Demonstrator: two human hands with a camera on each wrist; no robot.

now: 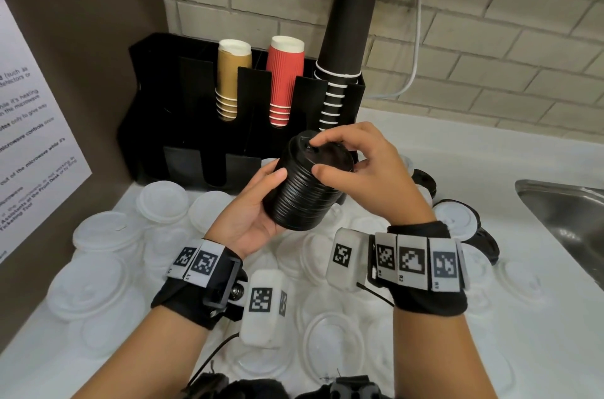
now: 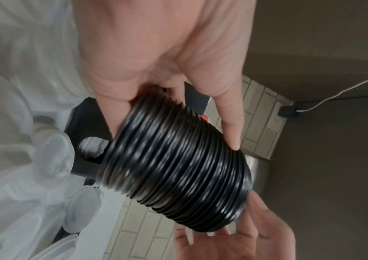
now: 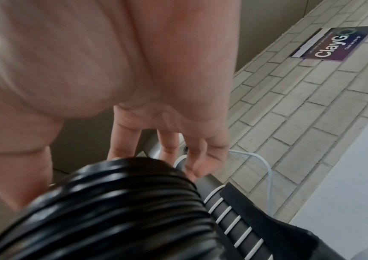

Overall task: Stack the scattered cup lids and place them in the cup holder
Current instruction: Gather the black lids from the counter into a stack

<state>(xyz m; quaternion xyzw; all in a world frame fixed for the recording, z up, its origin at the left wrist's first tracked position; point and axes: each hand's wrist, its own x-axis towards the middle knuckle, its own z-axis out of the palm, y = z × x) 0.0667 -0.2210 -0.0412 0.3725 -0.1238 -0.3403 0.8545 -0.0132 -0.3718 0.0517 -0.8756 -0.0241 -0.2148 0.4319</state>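
Holding the black lid stack (image 1: 307, 184) tilted in mid-air before the holder (image 1: 153, 98), left hand (image 1: 251, 212) wrapped underneath, right hand (image 1: 369, 170) pinching its top, we risk lids sliding apart if either grip slackens.

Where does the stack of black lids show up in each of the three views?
Head: stack of black lids at centre, between both hands.
Left wrist: centre, running down to the lower right.
Right wrist: bottom left, close and blurred.
Shared landmark: the black cup holder.
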